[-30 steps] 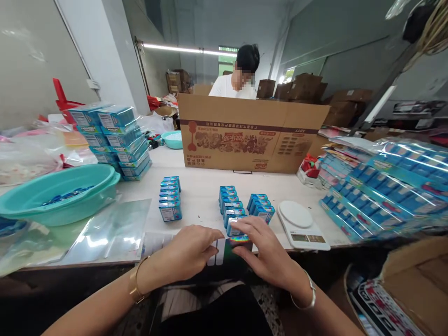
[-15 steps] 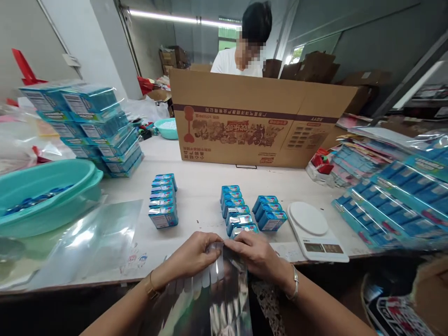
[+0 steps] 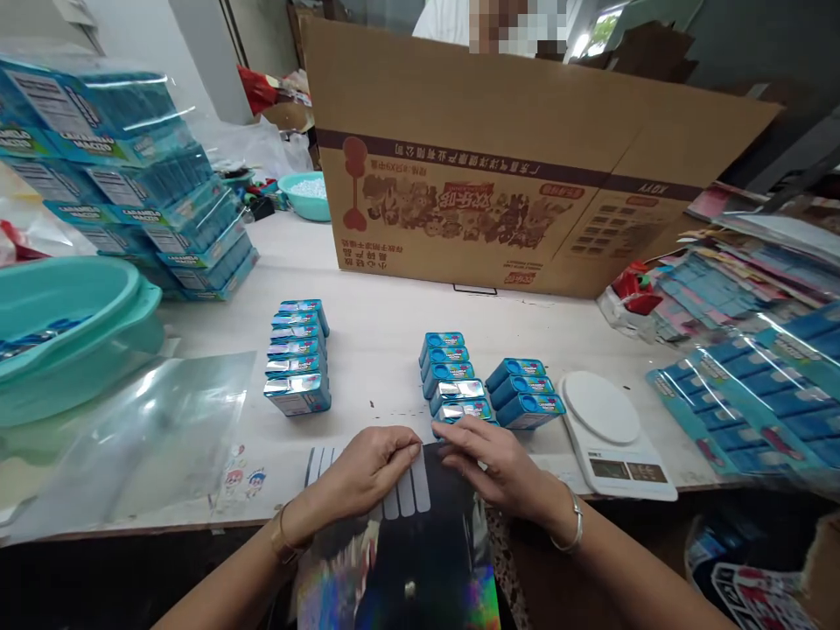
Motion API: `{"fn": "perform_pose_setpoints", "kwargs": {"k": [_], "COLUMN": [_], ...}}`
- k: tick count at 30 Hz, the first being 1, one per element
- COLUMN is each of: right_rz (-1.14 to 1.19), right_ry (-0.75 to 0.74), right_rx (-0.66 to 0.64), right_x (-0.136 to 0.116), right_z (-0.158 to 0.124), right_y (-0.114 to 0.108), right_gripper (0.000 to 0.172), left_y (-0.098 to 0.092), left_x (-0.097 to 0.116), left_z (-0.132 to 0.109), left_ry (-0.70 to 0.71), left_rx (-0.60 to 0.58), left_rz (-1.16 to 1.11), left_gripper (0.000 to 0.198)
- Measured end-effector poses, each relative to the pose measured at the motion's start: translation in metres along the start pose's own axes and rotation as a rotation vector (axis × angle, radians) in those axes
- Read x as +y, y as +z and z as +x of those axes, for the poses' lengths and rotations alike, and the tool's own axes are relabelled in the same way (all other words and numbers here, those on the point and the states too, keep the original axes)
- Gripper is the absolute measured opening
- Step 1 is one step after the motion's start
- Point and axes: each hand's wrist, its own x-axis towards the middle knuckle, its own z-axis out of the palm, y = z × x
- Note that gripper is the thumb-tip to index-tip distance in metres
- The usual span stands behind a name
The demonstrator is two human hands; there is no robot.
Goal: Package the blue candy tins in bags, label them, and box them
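Observation:
Both my hands pinch the top edge of a shiny holographic bag (image 3: 420, 560) at the table's near edge. My left hand (image 3: 367, 472) grips its left corner with closed fingers. My right hand (image 3: 495, 464) grips the right corner, close to the nearest small blue box. The bag hangs down over the table edge toward my lap. Just beyond my hands stand three rows of small blue boxes: a left row (image 3: 297, 354), a middle row (image 3: 452, 376) and a short right row (image 3: 525, 394).
A white kitchen scale (image 3: 613, 433) sits right of the boxes. A large cardboard box (image 3: 518, 166) stands across the table, a person behind it. Teal basins (image 3: 66, 332), clear film (image 3: 144, 437) and stacked blue packs (image 3: 131, 175) lie left; wrapped blue packs (image 3: 754, 394) right.
My view tipped down and closer to the table. The bag's top edge was raised off the table half a second ago and now lies back at the table edge, still held by both hands.

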Motion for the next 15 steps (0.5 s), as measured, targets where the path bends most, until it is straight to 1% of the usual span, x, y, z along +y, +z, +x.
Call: {"fn": "perform_pose_setpoints", "kwargs": {"k": [2, 6, 10, 13, 15], "right_rz": [-0.052, -0.226, -0.312, -0.287, -0.204], "right_ry": [-0.017, -0.174, -0.274, -0.291, -0.229], "right_rx": [0.017, 0.051, 0.046, 0.081, 0.087], "right_x": [0.002, 0.007, 0.011, 0.011, 0.008], "right_z": [-0.001, -0.004, -0.009, -0.011, -0.009], "right_y": [0.001, 0.001, -0.001, 0.000, 0.001], "right_gripper": [0.039, 0.047, 0.041, 0.034, 0.033], "left_y": [0.003, 0.006, 0.008, 0.009, 0.011], "left_x": [-0.001, -0.003, -0.006, -0.007, -0.008], "left_z": [0.000, 0.000, 0.000, -0.001, -0.003], "left_ry": [-0.013, -0.003, 0.007, 0.022, 0.047], "left_rx": [0.011, 0.033, 0.057, 0.095, 0.122], "left_rz": [0.011, 0.025, 0.006, 0.013, 0.059], "left_gripper": [0.035, 0.036, 0.036, 0.036, 0.034]}}
